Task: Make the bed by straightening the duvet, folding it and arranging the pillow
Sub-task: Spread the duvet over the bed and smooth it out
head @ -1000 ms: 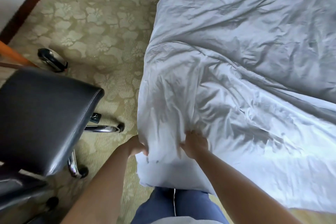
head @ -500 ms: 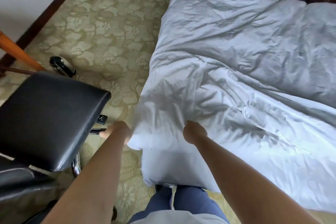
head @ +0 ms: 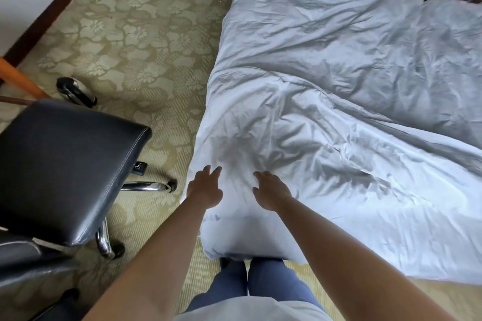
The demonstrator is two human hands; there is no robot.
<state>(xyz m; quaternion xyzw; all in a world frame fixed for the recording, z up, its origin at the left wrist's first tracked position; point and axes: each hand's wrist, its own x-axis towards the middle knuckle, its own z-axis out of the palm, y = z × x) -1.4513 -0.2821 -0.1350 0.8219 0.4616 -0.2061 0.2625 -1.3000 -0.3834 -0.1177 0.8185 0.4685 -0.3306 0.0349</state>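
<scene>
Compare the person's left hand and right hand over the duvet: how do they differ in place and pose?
The left hand is at the duvet's corner edge, nearest the black chair; the right hand is further in over the bed. The left hand's fingers reach straight forward, while the right hand's curve slightly downward. Both are open, palm down, and hold no fabric.

1. Soft, even daylight fills the room; the white duvet [head: 339, 112] is brightest at its near corner and greyer toward the far wall.
2. The duvet's creases cast gentle shadows, with a darker patch just beyond the hands.
3. Chrome chair legs [head: 146, 186] beside the duvet show small glare.
4. Wide-angle bending curves the frame edges; detail is slightly soft.
</scene>
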